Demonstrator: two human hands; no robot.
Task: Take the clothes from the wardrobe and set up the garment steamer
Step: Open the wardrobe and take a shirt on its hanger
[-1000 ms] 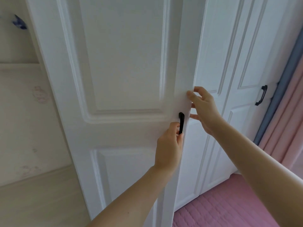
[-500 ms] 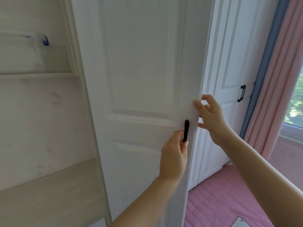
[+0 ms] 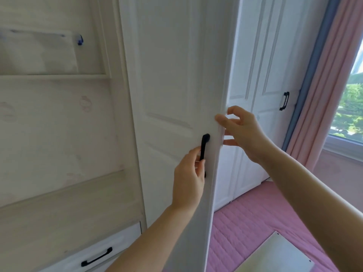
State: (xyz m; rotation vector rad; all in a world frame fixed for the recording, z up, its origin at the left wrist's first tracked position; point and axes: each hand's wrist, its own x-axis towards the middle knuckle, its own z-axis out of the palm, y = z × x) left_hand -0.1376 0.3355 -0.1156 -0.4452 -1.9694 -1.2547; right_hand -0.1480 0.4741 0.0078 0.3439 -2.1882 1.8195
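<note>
A white panelled wardrobe door (image 3: 172, 79) stands swung open, seen almost edge-on. My left hand (image 3: 188, 179) grips its black vertical handle (image 3: 204, 148) from below. My right hand (image 3: 241, 132) holds the door's free edge just above the handle, thumb on the front face and fingers curled behind. No clothes and no garment steamer are in view. The wardrobe's inside is hidden behind the door.
A second white wardrobe door (image 3: 271, 85) with a black handle (image 3: 284, 101) stays closed to the right. Pale wooden shelving (image 3: 59, 134) and a white drawer (image 3: 98, 256) lie left. Pink quilted bedding (image 3: 245, 222) spreads below, with pink and blue curtains (image 3: 324, 85) and a window (image 3: 351, 107) right.
The door has swung further open toward me and now shows more edge-on. Both hands stayed on the handle and edge. My view shifted right, revealing the drawer and window.
</note>
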